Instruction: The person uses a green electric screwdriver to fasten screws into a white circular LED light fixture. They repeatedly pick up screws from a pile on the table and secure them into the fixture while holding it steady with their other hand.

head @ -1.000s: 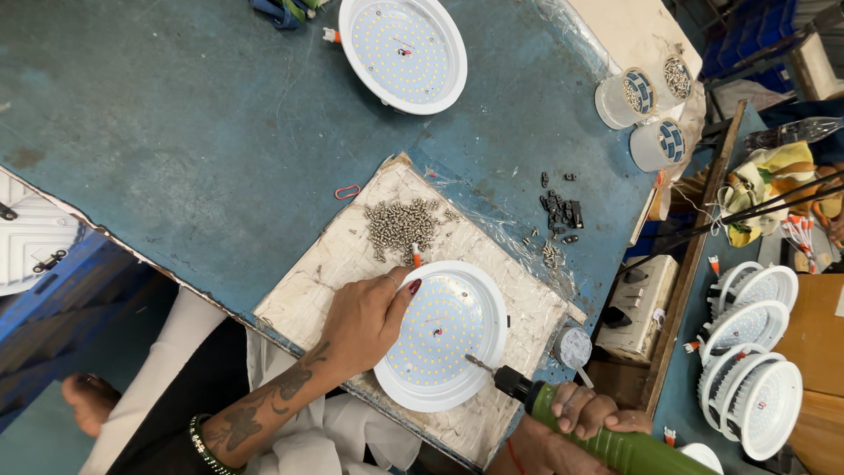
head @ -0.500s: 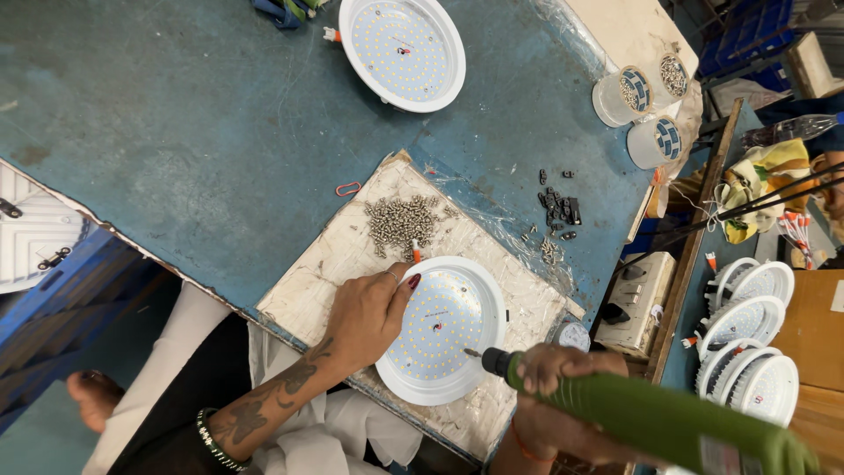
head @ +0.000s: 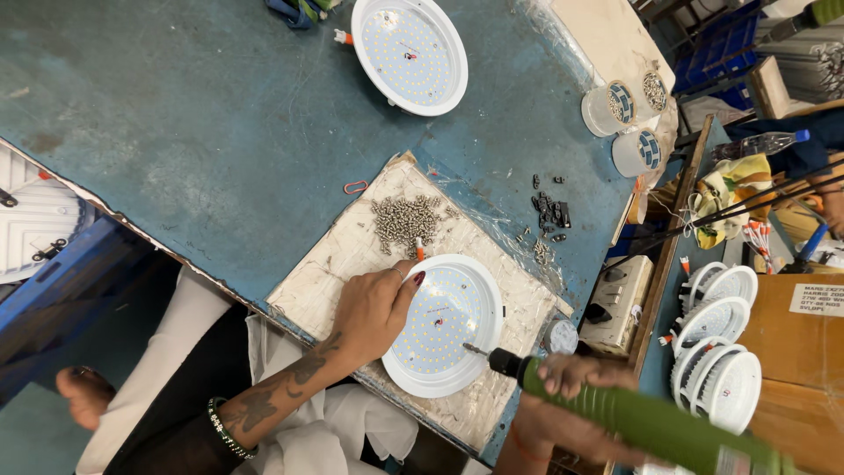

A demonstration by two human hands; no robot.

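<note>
— Now, hands?
— Left hand (head: 374,308) flat, steadying one round light panel (head: 444,324); right hand (head: 563,396) gripping one green electric screwdriver (head: 633,418), bit on the panel.
— Elsewhere?
— One screw pile (head: 404,220) on one board (head: 352,255) at the near edge; second panel (head: 409,53) far; bare blue surface (head: 202,149) between.

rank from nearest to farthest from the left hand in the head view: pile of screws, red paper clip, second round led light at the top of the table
From the left hand:
1. pile of screws, just above it on the board.
2. red paper clip, farther up on the blue table.
3. second round LED light, at the far top edge.
</note>
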